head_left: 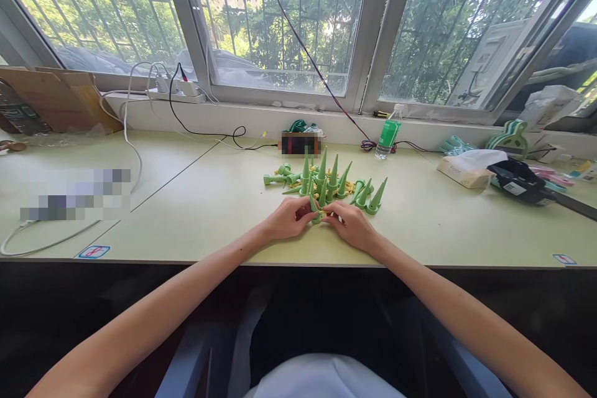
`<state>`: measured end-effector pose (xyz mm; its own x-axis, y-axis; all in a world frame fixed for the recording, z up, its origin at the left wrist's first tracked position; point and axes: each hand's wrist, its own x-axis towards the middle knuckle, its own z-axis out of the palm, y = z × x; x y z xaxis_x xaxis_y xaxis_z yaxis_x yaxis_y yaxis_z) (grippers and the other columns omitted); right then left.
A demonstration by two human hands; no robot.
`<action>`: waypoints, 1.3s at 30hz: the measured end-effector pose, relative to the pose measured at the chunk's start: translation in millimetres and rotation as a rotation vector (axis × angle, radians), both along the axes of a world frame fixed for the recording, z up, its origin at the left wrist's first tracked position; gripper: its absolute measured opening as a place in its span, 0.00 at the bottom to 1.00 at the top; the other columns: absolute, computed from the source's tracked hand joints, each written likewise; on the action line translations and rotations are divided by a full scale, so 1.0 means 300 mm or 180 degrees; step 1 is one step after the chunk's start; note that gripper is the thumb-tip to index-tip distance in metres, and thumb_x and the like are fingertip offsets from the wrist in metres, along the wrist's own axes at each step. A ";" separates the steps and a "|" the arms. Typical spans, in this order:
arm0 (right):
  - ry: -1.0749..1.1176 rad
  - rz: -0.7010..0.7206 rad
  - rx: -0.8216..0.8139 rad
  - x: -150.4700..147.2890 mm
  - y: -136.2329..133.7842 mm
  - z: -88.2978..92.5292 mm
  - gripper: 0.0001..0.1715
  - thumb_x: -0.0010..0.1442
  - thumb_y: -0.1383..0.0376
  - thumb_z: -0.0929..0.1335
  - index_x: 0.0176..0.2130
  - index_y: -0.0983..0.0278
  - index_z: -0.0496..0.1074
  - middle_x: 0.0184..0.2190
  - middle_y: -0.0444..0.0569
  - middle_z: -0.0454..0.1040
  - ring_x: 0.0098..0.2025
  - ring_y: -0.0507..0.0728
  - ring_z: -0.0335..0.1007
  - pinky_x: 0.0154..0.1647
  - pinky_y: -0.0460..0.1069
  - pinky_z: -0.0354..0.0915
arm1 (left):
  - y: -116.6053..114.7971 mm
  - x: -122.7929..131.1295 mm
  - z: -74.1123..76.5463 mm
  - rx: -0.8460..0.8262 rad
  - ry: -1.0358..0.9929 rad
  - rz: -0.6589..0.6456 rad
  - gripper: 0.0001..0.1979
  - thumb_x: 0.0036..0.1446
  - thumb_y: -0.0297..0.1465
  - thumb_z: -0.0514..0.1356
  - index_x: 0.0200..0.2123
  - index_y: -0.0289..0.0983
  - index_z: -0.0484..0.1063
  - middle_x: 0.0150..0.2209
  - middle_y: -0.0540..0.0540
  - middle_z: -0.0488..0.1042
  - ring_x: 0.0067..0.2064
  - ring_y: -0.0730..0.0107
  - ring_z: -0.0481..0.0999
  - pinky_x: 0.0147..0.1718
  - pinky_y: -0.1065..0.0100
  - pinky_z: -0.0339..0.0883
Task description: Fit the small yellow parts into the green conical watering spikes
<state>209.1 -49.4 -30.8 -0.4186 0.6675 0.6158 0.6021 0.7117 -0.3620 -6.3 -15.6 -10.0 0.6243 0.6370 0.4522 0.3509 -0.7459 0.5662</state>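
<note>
Several green plastic cone spikes [333,180] stand and lie in a cluster on the pale green table [209,211], mixed with small yellow parts [349,187]. My left hand [288,219] and my right hand [351,224] meet just in front of the cluster. Both pinch one green cone spike [314,206] between their fingertips. Their fingers are curled and closed around it. Part of that piece is hidden by my fingers.
A green-labelled water bottle [388,132] stands by the window sill. White and black cables [186,118] run across the left of the table from a power strip [180,88]. A tissue pack [469,168], a black device [520,181] and cardboard [56,96] lie at the sides.
</note>
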 end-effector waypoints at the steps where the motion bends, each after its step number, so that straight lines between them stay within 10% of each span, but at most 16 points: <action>1: -0.0025 -0.0004 -0.0021 0.000 0.001 0.000 0.08 0.69 0.62 0.65 0.39 0.62 0.72 0.34 0.49 0.75 0.34 0.55 0.71 0.36 0.48 0.63 | -0.002 0.000 0.000 0.0016 0.0038 -0.0030 0.10 0.61 0.35 0.57 0.33 0.35 0.71 0.22 0.52 0.68 0.24 0.76 0.64 0.24 0.72 0.58; 33: -0.0301 -0.0426 -0.0137 -0.010 -0.006 0.009 0.19 0.72 0.61 0.58 0.29 0.62 0.66 0.25 0.47 0.70 0.26 0.54 0.65 0.29 0.47 0.56 | -0.016 0.010 0.009 0.0258 0.0204 -0.0188 0.11 0.58 0.34 0.59 0.25 0.36 0.65 0.20 0.55 0.61 0.23 0.77 0.57 0.25 0.71 0.54; 39: -0.0001 -0.0325 -0.0270 -0.010 -0.018 0.021 0.09 0.70 0.61 0.63 0.43 0.63 0.69 0.32 0.47 0.75 0.29 0.54 0.69 0.33 0.48 0.62 | -0.014 0.013 0.014 0.0166 0.0157 -0.0063 0.12 0.57 0.34 0.59 0.25 0.35 0.67 0.20 0.55 0.62 0.23 0.77 0.58 0.24 0.72 0.54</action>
